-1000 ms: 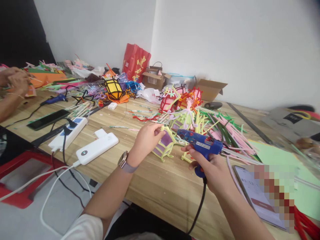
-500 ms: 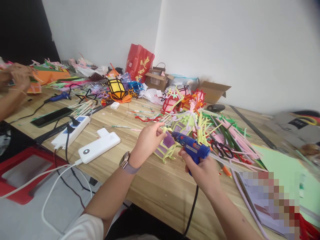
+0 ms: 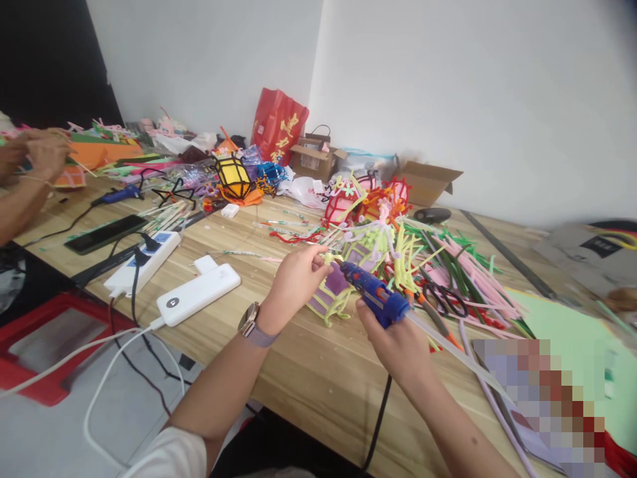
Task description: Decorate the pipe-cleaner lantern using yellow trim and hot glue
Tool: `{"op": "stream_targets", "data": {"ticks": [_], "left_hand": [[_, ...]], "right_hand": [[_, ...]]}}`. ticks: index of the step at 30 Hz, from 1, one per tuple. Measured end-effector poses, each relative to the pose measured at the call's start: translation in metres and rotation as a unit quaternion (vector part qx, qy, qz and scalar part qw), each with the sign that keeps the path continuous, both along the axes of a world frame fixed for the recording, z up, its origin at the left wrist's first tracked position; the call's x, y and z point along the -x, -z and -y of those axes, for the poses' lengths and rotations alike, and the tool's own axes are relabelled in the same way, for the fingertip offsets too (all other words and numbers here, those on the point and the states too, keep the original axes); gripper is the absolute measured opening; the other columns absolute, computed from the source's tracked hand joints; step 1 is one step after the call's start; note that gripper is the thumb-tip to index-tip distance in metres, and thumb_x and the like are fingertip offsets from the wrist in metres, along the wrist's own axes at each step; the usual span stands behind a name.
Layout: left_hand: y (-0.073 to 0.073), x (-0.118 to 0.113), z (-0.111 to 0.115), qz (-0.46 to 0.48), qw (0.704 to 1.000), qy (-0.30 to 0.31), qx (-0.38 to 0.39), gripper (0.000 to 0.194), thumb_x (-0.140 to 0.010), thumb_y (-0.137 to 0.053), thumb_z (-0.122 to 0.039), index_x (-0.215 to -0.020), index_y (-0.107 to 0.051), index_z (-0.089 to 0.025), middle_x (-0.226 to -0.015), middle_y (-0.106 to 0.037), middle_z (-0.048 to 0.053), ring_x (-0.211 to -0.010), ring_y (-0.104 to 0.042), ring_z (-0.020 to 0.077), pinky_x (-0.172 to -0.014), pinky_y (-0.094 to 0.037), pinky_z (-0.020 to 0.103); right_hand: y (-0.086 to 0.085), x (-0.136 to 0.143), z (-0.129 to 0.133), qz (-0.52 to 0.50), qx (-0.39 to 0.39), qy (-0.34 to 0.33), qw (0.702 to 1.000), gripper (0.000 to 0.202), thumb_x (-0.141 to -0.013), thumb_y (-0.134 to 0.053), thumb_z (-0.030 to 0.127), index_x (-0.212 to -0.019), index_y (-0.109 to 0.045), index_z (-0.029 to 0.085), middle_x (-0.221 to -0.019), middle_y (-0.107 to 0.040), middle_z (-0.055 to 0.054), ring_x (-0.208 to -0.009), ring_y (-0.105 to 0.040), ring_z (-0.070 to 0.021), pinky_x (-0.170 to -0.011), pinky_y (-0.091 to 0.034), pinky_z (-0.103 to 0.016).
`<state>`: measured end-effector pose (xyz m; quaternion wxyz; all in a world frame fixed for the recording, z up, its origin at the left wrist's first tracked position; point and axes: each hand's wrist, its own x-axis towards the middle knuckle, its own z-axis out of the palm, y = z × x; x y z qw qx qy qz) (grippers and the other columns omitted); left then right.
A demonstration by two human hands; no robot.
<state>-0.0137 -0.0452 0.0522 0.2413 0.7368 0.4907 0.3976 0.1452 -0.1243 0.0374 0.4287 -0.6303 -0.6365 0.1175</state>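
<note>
My right hand [image 3: 398, 338] is wrapped round a blue glue gun [image 3: 373, 292], with a clear glue stick coming out of its back end. The gun's nozzle points left, at the fingertips of my left hand [image 3: 298, 279]. Between those pinched fingers is a small pale yellow piece [image 3: 332, 257]. Just below the nozzle sits a purple and yellow-green lantern [image 3: 331, 299] on the wooden table. Another lantern of the same colours [image 3: 359, 254] stands behind it.
White power bank [image 3: 198, 294] and power strip [image 3: 144, 262] lie on the left. Black scissors [image 3: 445, 299] and pipe cleaners [image 3: 478, 285] lie right. Finished lanterns [image 3: 233, 176], a red bag [image 3: 279, 126] and boxes stand behind. Another person's hands [image 3: 47, 156] work far left.
The back of the glue gun has swung down and left with my right hand, and its glue stick shows more. The nozzle stays at my left fingertips, and my left hand barely moves.
</note>
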Motion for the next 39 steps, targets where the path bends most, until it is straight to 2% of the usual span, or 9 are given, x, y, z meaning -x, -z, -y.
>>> {"op": "stream_targets", "data": {"ticks": [7, 17, 39], "left_hand": [[0.001, 0.000, 0.000, 0.010, 1.000, 0.013, -0.005, 0.018, -0.078, -0.063, -0.017, -0.095, -0.068, -0.017, -0.081, -0.073, 0.003, -0.073, -0.066, 0.0158, -0.065, -0.048, 0.024], [0.002, 0.000, 0.000, 0.010, 1.000, 0.019, -0.015, 0.014, -0.078, -0.062, -0.017, -0.091, -0.068, -0.018, -0.080, -0.073, 0.002, -0.071, -0.066, 0.0148, -0.065, -0.047, 0.023], [0.003, 0.000, 0.000, 0.012, 0.999, 0.019, -0.023, 0.011, -0.079, -0.059, -0.018, -0.087, -0.067, -0.017, -0.076, -0.072, 0.002, -0.069, -0.066, 0.0144, -0.061, -0.045, 0.022]], "right_hand": [[0.006, -0.002, -0.002, 0.123, -0.059, 0.001, 0.991, 0.022, -0.082, -0.046, 0.036, -0.065, -0.050, 0.024, -0.060, -0.058, -0.003, -0.056, -0.056, -0.0193, -0.052, -0.041, -0.030], [0.011, -0.003, -0.004, 0.196, -0.063, 0.006, 0.979, 0.020, -0.084, -0.046, 0.036, -0.071, -0.051, 0.022, -0.063, -0.058, -0.001, -0.056, -0.055, -0.0169, -0.053, -0.038, -0.027], [0.017, -0.005, -0.004, 0.204, -0.043, 0.041, 0.977, 0.021, -0.084, -0.047, 0.039, -0.070, -0.052, 0.023, -0.061, -0.060, -0.001, -0.054, -0.057, -0.0170, -0.049, -0.036, -0.026]]}}
